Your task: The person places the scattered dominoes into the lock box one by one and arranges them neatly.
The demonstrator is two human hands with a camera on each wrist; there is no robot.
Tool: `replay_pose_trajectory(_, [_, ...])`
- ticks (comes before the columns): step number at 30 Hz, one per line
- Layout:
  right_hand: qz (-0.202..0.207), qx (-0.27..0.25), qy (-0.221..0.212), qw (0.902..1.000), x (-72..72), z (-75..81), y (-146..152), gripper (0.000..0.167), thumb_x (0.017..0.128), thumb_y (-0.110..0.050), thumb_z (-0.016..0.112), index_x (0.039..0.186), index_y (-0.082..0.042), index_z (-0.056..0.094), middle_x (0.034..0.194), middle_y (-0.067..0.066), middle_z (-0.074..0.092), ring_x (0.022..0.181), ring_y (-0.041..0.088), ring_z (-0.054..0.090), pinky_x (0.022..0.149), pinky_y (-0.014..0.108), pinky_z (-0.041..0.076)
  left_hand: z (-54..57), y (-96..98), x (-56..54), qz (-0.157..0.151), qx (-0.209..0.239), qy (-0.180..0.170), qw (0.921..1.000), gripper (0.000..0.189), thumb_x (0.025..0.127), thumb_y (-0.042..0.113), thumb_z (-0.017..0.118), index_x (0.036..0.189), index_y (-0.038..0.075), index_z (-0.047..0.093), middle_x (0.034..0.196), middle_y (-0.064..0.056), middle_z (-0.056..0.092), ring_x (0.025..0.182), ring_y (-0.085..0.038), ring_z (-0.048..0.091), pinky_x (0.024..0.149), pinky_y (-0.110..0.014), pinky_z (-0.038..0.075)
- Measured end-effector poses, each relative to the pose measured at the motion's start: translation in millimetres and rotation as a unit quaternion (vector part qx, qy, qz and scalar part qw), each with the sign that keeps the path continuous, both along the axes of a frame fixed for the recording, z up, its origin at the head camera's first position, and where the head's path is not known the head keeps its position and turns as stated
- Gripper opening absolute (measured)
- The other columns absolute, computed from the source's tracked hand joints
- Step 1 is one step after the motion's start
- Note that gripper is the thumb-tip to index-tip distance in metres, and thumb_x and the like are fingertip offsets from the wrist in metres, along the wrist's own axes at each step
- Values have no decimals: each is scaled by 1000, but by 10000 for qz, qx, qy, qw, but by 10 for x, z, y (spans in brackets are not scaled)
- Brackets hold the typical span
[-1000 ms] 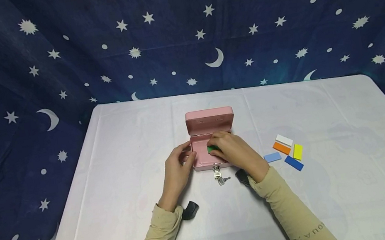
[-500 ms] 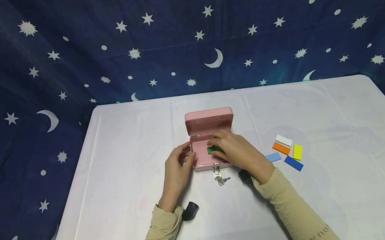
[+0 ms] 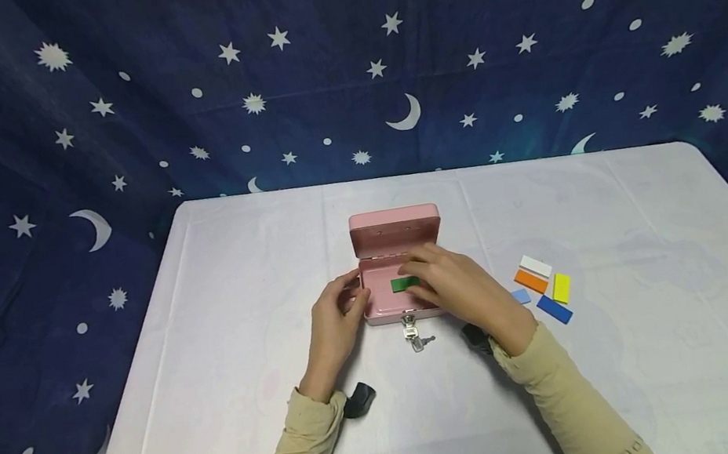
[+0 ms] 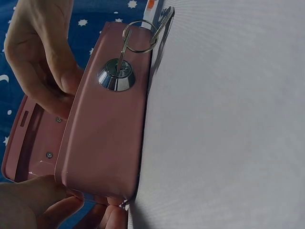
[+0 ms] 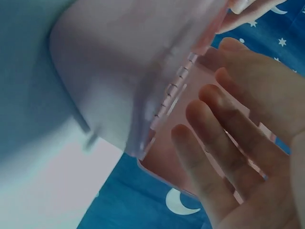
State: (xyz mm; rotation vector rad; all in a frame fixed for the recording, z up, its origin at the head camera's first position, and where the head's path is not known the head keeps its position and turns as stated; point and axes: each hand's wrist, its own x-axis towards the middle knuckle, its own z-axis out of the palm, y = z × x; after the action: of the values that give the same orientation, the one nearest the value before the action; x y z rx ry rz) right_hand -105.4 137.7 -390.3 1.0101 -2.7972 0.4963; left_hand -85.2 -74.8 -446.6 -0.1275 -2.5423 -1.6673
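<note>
A pink metal cash box stands with its lid raised, a keyed lock on its front wall. My left hand holds the box by its left end wall, thumb at the rim and fingers lower down, as the left wrist view shows. Inside the box lies a green block, flat on the floor. Just right of it and over the box is my right hand, fingers spread loosely with nothing visibly held. In the right wrist view those fingers look relaxed; the green block is hidden there.
To the right of the box lie loose blocks: white, orange, yellow, dark blue and light blue, the last partly covered by my right wrist. Keys hang on a ring at the lock.
My right hand has let go of the green block and drawn back to the right, so more of the block shows. The left hand has stayed at the box.
</note>
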Motion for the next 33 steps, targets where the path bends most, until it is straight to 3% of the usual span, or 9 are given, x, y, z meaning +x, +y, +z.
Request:
replay_pose_trajectory(9, [-126,-132,-29,9998,70,50,101,22,87,-16,78,105,-6,73,105,4,64,97,18,58,89,36,57,-5,-5,5,26,-54,15,10000,39,93,9,69,131,2,62,118,-14,68,101,-22,69,83,-27,59])
replay_pose_trajectory(17, [-187,-66,-30,9998,104,56,220,24,85,-14,79,106,-6,74,110,7,67,101,21,60,88,38,57,-9,-4,3,11,-8,-10,10000,39,93,9,69,131,2,62,119,-14,67,102,-23,69,82,-27,59])
replay_pose_trajectory(33, [-161,-68,108,9998,166,-24,448,25,82,-9,81,105,-6,74,102,5,67,95,20,60,81,35,57,-16,-8,-7,-15,0,6,10000,39,93,9,69,131,3,61,120,-14,66,101,-22,68,80,-26,59])
